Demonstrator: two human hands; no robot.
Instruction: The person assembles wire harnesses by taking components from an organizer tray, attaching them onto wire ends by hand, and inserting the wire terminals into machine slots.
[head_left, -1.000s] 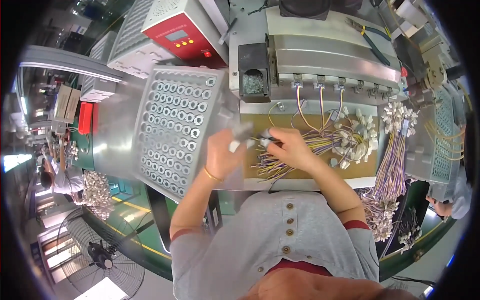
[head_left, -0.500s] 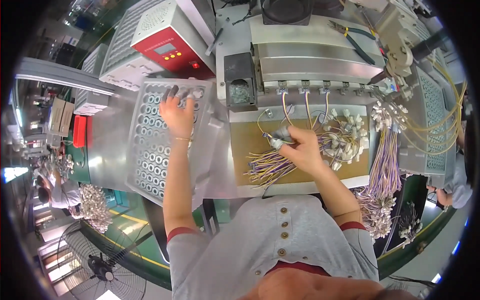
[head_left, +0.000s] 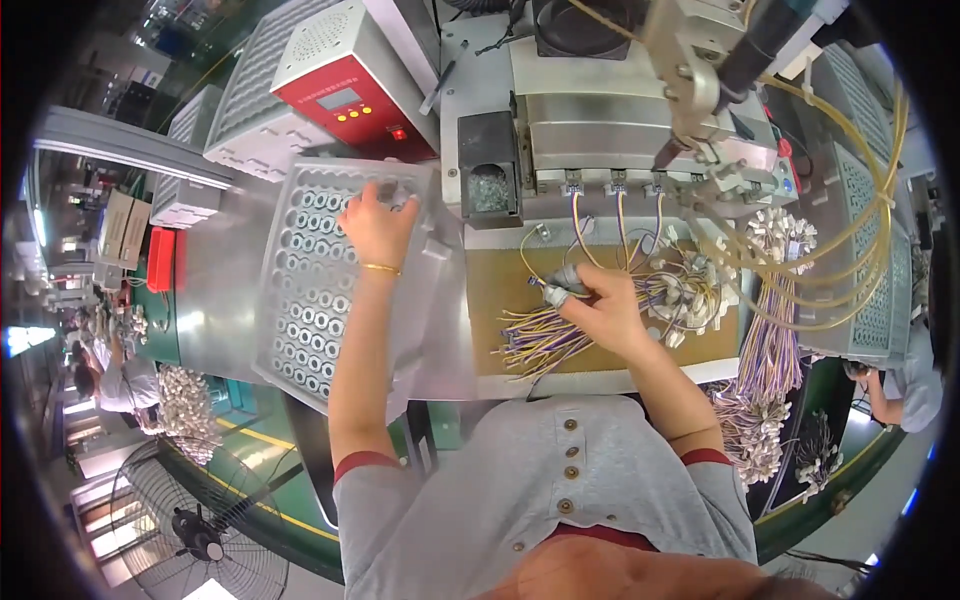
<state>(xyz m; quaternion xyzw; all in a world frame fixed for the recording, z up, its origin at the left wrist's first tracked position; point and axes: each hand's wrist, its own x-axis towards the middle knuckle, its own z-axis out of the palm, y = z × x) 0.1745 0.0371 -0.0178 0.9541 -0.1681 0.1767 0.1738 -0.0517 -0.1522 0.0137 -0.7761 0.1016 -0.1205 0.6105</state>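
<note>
My left hand (head_left: 380, 230) is over the upper right corner of a clear plastic tray (head_left: 415, 270) holding rows of round metal ring-shaped parts (head_left: 312, 290). Its fingers are bent and close in a pinch at that corner; what is between them is too small to make out. Grey covers sit on some fingertips. My right hand (head_left: 608, 310) pinches a small wired connector (head_left: 545, 284) above the brown work mat (head_left: 490, 275). Beneath it lies a bundle of yellow and purple wires (head_left: 545, 335). Three wired connectors (head_left: 618, 190) are seated along the front of the metal fixture (head_left: 600, 120).
A jointed machine arm (head_left: 690, 100) with yellow hoses (head_left: 885, 200) hangs over the fixture's right side. A red and white control box (head_left: 350, 95) stands behind the tray. White connectors (head_left: 690, 295) pile on the mat's right. Wire bundles (head_left: 765, 330) hang off the right edge.
The machine arm has swung left over the fixture, covering the pliers. My left hand has shifted slightly right over the tray, fingers now more bent. My right hand keeps the connector nearly in place.
</note>
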